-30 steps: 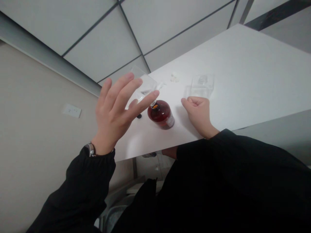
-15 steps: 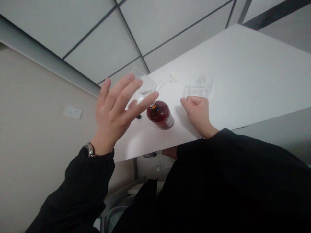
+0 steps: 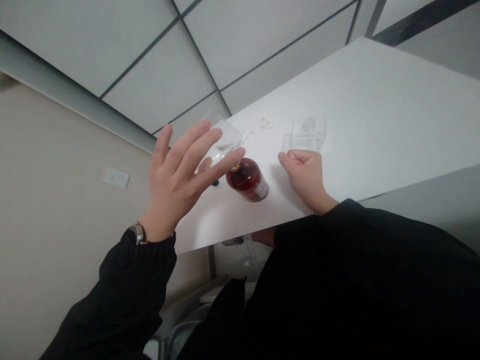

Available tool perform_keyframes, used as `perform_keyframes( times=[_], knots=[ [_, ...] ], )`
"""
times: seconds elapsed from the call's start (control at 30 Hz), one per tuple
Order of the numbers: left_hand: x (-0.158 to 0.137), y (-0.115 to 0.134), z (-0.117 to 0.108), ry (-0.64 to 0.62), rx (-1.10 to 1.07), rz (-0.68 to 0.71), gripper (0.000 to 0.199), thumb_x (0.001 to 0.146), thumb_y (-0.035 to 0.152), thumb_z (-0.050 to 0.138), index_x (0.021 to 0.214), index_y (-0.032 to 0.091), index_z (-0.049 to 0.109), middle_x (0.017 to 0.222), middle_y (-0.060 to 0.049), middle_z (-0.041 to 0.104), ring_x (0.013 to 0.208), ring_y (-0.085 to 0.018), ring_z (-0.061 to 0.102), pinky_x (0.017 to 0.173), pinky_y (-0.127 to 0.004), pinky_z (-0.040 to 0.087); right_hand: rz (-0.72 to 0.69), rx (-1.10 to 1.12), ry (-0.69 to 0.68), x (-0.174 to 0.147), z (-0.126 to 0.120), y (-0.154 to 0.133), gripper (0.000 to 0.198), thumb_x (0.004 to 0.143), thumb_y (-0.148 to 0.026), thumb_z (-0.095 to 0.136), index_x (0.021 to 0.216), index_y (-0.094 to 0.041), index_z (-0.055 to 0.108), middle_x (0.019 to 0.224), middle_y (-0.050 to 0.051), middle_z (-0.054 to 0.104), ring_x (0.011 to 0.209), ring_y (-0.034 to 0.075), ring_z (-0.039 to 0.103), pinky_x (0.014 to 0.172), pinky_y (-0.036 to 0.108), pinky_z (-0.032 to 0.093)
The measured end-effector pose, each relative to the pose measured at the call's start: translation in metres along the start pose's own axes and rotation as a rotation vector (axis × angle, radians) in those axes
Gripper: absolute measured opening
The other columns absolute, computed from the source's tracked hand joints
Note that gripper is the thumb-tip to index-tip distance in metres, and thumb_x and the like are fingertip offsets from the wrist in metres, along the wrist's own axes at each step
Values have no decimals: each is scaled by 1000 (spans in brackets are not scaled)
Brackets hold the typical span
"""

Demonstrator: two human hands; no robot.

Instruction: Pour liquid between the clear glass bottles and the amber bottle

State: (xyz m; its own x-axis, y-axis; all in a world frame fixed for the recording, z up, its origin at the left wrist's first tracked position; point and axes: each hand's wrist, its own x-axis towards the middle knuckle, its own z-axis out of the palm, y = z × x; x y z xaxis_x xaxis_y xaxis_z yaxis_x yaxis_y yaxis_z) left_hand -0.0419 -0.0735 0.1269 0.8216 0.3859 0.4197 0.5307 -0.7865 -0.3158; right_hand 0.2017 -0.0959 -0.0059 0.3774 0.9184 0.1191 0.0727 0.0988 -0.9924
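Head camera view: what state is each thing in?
Left hand: raised, fingers spread
Right hand: curled into a fist
Red-brown bottle: upright, mouth partly hidden
Nearer clear container: partly hidden, whether held unclear
Wall socket: nothing plugged in

A white socket (image 3: pixel 116 177) sits on the beige wall (image 3: pixel 67 210); dark seams (image 3: pixel 180 18) divide pale panels (image 3: pixel 161 75).
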Motion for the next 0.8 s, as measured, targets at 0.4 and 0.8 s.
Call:
perform_keyframes(
  times=[0.4, 0.8],
  knots=[
    [3, 1, -6, -2, 45, 40, 53, 109, 28, 50, 156, 53, 46, 159, 5, 57, 151, -24, 54, 137, -62, 20, 8, 5, 7, -1, 1, -3, 53, 84, -15, 59, 54, -22, 16, 53, -6, 15, 55, 6, 16, 58, 28, 14],
    [10, -4, -14, -95, 7, 69, 51, 110, 26, 47, 155, 49, 49, 160, 7, 56, 152, -23, 53, 137, -61, 21, -3, 17, 10, 0, -1, -3, 52, 84, -17, 59, 55, -21, 16, 54, -6, 15, 56, 5, 16, 57, 28, 14]
  ],
)
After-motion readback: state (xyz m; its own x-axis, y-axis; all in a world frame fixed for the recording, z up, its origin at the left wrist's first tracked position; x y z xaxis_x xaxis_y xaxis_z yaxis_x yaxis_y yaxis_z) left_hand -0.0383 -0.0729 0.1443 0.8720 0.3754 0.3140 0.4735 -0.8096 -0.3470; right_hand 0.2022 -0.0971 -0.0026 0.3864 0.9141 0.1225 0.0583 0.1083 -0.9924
